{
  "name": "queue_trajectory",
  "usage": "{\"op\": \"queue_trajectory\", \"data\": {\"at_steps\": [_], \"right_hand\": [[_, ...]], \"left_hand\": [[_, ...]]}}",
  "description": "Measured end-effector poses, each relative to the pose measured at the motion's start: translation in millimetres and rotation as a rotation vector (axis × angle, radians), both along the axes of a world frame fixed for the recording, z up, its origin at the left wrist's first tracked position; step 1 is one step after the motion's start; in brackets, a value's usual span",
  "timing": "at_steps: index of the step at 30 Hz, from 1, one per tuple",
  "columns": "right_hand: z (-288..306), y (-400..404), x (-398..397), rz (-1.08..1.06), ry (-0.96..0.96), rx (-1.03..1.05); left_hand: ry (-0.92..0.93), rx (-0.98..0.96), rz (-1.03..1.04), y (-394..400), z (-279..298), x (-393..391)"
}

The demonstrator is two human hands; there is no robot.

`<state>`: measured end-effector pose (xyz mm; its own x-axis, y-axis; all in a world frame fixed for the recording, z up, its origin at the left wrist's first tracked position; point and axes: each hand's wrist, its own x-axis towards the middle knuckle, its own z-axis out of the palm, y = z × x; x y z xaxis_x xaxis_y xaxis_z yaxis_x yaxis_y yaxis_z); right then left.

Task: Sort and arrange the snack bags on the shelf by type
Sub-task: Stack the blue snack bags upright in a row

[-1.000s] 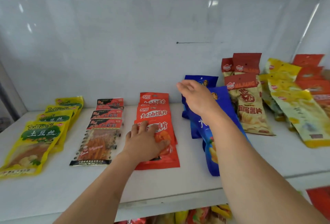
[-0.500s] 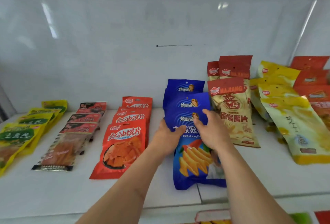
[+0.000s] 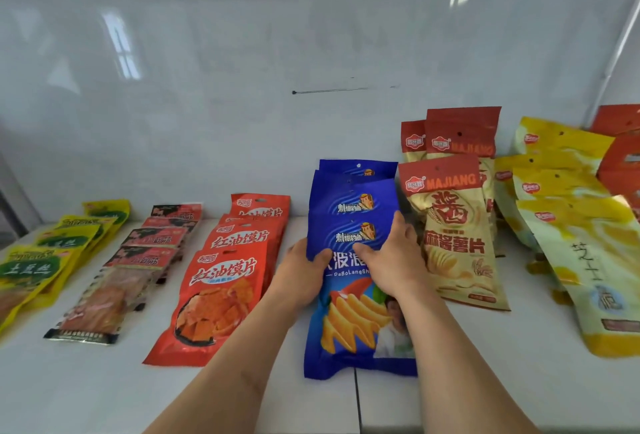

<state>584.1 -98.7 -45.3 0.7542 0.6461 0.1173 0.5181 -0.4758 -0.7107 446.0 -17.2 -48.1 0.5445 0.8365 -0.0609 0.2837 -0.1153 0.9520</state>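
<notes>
Both hands, left hand and right hand, grip the front blue bag.

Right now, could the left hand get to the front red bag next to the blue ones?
Probably yes. The left hand rests on the blue bags, right beside the front red bag, which lies uncovered on the shelf with nothing between them.

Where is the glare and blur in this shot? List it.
Head view: window reflections glare on the glossy back wall, top left and top right; wide-angle bending curves the frame's right edge; the yellow bags at far left look soft; hands and blue bags are sharp, evenly lit, faint shadows.
</notes>
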Motion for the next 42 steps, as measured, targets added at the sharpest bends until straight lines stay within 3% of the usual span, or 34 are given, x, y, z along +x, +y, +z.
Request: {"op": "queue_trajectory", "data": {"at_steps": [12, 22, 36, 42], "right_hand": [[-3, 18, 6, -0.081, 0.368, 0.205], [-4, 22, 5, -0.063, 0.294, 0.173], [-4, 15, -1, -0.021, 0.388, 0.254], [-6, 16, 1, -0.067, 0.452, 0.228]], "left_hand": [[-0.114, -0.229, 0.045, 26, 6, 14], [-0.063, -0.155, 0.013, 34, 2, 14], [-0.048, -0.058, 0.056, 31, -8, 10], [-0.120, -0.151, 0.062, 29, -6, 12]]}}
